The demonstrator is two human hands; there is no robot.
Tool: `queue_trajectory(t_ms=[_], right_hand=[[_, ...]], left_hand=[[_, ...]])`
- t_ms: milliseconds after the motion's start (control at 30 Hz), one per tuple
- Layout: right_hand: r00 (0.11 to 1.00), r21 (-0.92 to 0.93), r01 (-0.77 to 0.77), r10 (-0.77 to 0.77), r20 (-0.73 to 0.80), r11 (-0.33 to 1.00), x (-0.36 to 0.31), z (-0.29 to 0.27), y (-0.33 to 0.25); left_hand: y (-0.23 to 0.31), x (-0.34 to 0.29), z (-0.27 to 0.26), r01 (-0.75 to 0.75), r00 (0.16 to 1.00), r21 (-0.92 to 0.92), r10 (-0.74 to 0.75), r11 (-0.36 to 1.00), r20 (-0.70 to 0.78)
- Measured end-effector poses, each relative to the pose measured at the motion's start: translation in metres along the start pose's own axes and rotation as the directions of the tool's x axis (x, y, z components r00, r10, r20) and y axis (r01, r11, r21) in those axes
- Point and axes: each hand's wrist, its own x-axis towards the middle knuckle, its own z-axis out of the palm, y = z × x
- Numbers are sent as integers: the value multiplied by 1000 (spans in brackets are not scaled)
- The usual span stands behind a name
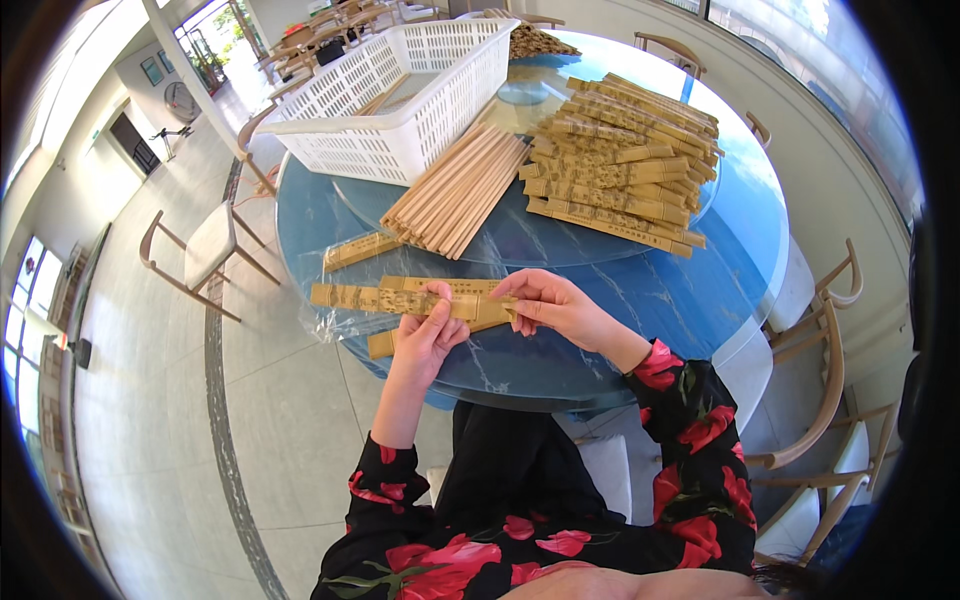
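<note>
paper sleeve (393, 300) i see runs crosswise, long axis left-right; left hand (432, 335) grips middle, right hand (560, 307) pinches right end.

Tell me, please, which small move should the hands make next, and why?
Probably the right hand could press the right end of the brown paper sleeve flat: it already pinches that end, while the left hand holds the sleeve nearer its middle.

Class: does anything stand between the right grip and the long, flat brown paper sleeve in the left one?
Nothing visible does: the right grip pinches the right end of the brown paper sleeve, and the left grip holds it too.
</note>
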Motion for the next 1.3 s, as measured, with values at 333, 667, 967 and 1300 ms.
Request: queue_trajectory(t_ms=[333,667,967,1300], right_hand=[[831,-963,184,-554,47,195,36,-7,-2],[760,-900,107,-549,348,-423,89,8,20],[680,-871,186,-581,448,-454,81,0,5],[130,-660,598,-867,-480,455,16,-56,-64]], left_hand=[[5,7,-6,-224,973,-281,198,933,-118],[6,4,-17,-250,967,-397,212,883,-138],[6,5,-20,-225,974,-404,221,887,-57],[8,0,-15,-242,969,-341,212,908,-124]])
